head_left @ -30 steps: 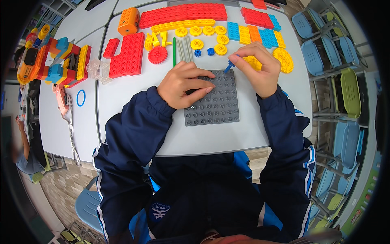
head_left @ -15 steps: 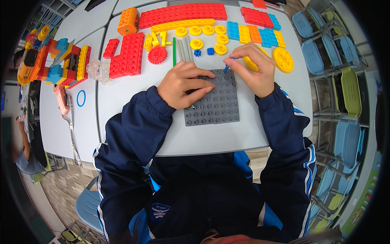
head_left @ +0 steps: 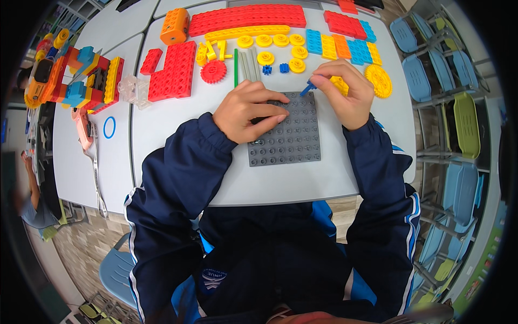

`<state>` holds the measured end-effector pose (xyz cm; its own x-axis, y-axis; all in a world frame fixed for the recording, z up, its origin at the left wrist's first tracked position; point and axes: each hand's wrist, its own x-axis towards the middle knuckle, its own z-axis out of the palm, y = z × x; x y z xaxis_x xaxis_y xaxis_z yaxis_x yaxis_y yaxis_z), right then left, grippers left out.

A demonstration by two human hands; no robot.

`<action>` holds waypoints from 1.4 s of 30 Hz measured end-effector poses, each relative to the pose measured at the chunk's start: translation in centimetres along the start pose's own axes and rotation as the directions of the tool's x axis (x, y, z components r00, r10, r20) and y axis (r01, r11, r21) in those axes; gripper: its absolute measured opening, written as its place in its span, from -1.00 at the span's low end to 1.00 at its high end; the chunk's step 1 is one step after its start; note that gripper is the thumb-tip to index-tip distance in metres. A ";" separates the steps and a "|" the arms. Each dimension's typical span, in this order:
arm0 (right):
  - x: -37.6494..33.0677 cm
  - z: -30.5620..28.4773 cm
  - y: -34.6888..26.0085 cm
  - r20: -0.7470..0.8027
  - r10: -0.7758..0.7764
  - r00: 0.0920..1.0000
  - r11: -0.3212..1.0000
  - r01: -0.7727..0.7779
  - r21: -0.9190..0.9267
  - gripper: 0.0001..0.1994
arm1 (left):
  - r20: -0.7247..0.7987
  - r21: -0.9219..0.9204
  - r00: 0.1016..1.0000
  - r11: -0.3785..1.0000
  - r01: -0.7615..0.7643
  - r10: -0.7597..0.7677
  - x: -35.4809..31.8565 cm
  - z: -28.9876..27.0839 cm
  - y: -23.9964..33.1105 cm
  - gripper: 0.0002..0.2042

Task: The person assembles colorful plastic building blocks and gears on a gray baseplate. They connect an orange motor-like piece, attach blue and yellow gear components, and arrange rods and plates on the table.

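Two dark grey studded plates (head_left: 298,141) lie side by side near the table's front edge. My left hand (head_left: 249,112) rests over the left plate's upper part, its fingers stretched apart across the studs. Between the thumb and forefinger of my right hand (head_left: 346,96) is a small blue peg (head_left: 308,88). The peg slants, its lower end at the far edge of the right plate; whether it touches a stud I cannot tell. Just beyond the plates sit two small blue pieces (head_left: 284,68), grey rods (head_left: 249,63) and a green rod (head_left: 236,68).
Red bricks (head_left: 178,70), a red gear (head_left: 213,71), yellow wheels (head_left: 297,65) and a large yellow gear (head_left: 378,81) surround the far side. A built brick model (head_left: 86,81) and a pink lanyard (head_left: 83,129) are at left. Stacked chairs (head_left: 464,124) stand at right.
My right hand has shifted slightly right with the blue peg, which now leans more at the plate's far edge. The whole view has moved a little; my left hand stays on the plate.
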<state>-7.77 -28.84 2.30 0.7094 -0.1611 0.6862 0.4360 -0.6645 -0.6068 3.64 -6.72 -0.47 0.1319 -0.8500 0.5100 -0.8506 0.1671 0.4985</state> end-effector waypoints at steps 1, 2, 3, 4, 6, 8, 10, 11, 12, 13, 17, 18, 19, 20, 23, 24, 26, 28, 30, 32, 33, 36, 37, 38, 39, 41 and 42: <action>0.1 -0.1 -0.1 -0.023 -0.005 1.000 1.000 0.005 0.013 -0.90 | -0.002 -0.003 1.000 1.000 0.001 -0.001 0.0 0.0 0.0 -0.88; 0.2 -0.1 -0.2 -0.047 -0.009 0.999 1.000 0.010 0.027 -0.91 | -0.003 -0.005 1.000 1.000 0.003 -0.003 0.0 0.0 0.0 -0.88; 0.1 -0.2 -0.1 -0.061 0.037 0.997 0.999 -0.035 0.038 -0.90 | -0.005 -0.007 1.000 1.000 0.004 -0.004 0.0 0.0 0.0 -0.88; 0.0 -0.4 0.1 -0.074 0.084 0.994 0.996 -0.080 0.050 -0.89 | -0.005 -0.006 1.000 1.000 0.004 -0.004 0.0 0.0 -0.1 -0.88; -0.1 -0.3 0.5 -0.096 0.117 0.988 0.992 -0.112 0.056 -0.88 | -0.004 -0.006 1.000 1.000 0.002 -0.002 0.0 0.1 -0.1 -0.88; 0.3 0.1 0.9 -0.113 0.088 0.990 0.996 -0.084 0.043 -0.87 | -0.001 0.005 1.000 1.000 -0.003 0.003 0.0 0.0 -0.1 -0.88; -0.1 0.2 1.1 -0.047 0.210 0.977 0.971 -0.203 0.127 -0.85 | -0.003 0.008 1.000 1.000 -0.009 0.009 0.0 0.0 -0.1 -0.88; -0.3 0.3 1.1 -0.009 0.267 0.964 0.951 -0.261 0.166 -0.84 | -0.007 0.007 1.000 1.000 -0.012 0.012 -0.1 0.1 -0.1 -0.88; -0.4 0.4 0.9 0.001 0.267 0.964 0.948 -0.262 0.181 -0.84 | -0.011 0.006 1.000 1.000 -0.014 0.015 -0.1 0.2 -0.2 -0.88; -0.4 0.5 0.6 0.011 0.267 0.964 0.945 -0.263 0.195 -0.84 | -0.011 0.010 1.000 1.000 -0.018 0.018 0.0 0.2 -0.2 -0.88; -0.5 1.0 0.4 0.097 0.292 0.952 0.931 -0.306 0.197 -0.84 | -0.007 0.019 1.000 1.000 -0.018 0.018 -0.1 0.1 0.0 -0.88; -0.6 1.0 0.6 0.122 0.292 0.949 0.937 -0.309 0.165 -0.84 | -0.005 0.018 1.000 1.000 -0.017 0.017 -0.1 0.1 0.0 -0.87; -0.7 1.1 0.8 0.147 0.292 0.945 0.941 -0.311 0.133 -0.83 | -0.003 0.024 1.000 0.999 -0.023 0.023 -0.1 0.1 -0.1 -0.87; -0.8 1.1 1.0 0.172 0.293 0.940 0.945 -0.312 0.099 -0.83 | -0.002 0.030 1.000 0.999 -0.029 0.029 -0.1 0.1 -0.1 -0.86; -0.6 0.9 1.4 0.180 0.254 0.950 0.963 -0.266 0.042 -0.84 | -0.078 0.024 0.997 1.000 -0.015 0.017 -0.1 0.3 0.2 -0.84; -0.6 0.8 1.5 0.170 0.234 0.957 0.972 -0.237 -0.007 -0.85 | -0.116 0.017 0.993 1.000 -0.006 0.008 0.0 0.3 0.4 -0.84; -0.5 0.6 1.7 0.155 0.191 0.969 0.979 -0.176 -0.104 -0.86 | -0.178 0.133 0.984 0.991 0.019 0.005 -0.1 -0.1 0.3 -0.84; -0.3 0.2 2.0 0.185 0.108 0.977 0.975 -0.067 -0.213 -0.86 | -0.251 0.270 0.968 0.960 0.074 -0.004 -0.3 -0.9 0.1 -0.85; -0.1 0.0 2.1 0.213 0.069 0.975 0.959 -0.006 -0.283 -0.87 | -0.333 0.412 0.943 0.898 0.152 -0.007 -0.4 -2.2 -0.3 -0.85; -0.2 0.0 2.2 0.233 0.071 0.970 0.951 0.004 -0.308 -0.87 | -0.434 0.498 0.900 0.822 0.275 -0.038 -0.6 -3.3 -1.2 -0.84; -0.3 0.0 2.3 0.243 0.065 0.968 0.947 0.017 -0.320 -0.87 | -0.484 0.532 0.874 0.777 0.337 -0.047 -0.8 -3.8 -1.6 -0.84; -0.5 -0.1 2.6 0.269 0.054 0.962 0.938 0.044 -0.345 -0.87 | -0.526 0.521 0.823 0.684 0.511 -0.215 -1.6 -4.9 -2.7 -0.78; -0.5 -0.1 2.7 0.273 0.054 0.960 0.937 0.046 -0.347 -0.87 | -0.507 0.528 0.829 0.675 0.515 -0.236 -1.8 -5.0 -3.0 -0.76; -0.5 -0.1 2.7 0.279 0.054 0.959 0.936 0.048 -0.348 -0.87 | -0.489 0.534 0.833 0.667 0.520 -0.258 -2.0 -5.1 -3.2 -0.75; -0.5 -0.1 2.7 0.278 0.053 0.959 0.933 0.051 -0.355 -0.86 | -0.471 0.540 0.836 0.658 0.525 -0.280 -2.2 -5.1 -3.4 -0.73; -0.4 -0.1 2.7 0.276 0.050 0.960 0.928 0.058 -0.369 -0.86 | -0.423 0.563 0.855 0.653 0.507 -0.299 -2.1 -4.5 -3.4 -0.68; -0.4 -0.2 2.6 0.278 0.057 0.959 0.928 0.052 -0.370 -0.85 | -0.399 0.574 0.863 0.650 0.498 -0.309 -2.1 -4.1 -3.3 -0.66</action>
<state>-7.02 -30.62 0.51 0.8590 0.0104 0.5119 0.2364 -0.8949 -0.3786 8.30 -3.46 -0.31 0.5796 -0.5864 0.5659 -0.7797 -0.6010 0.1758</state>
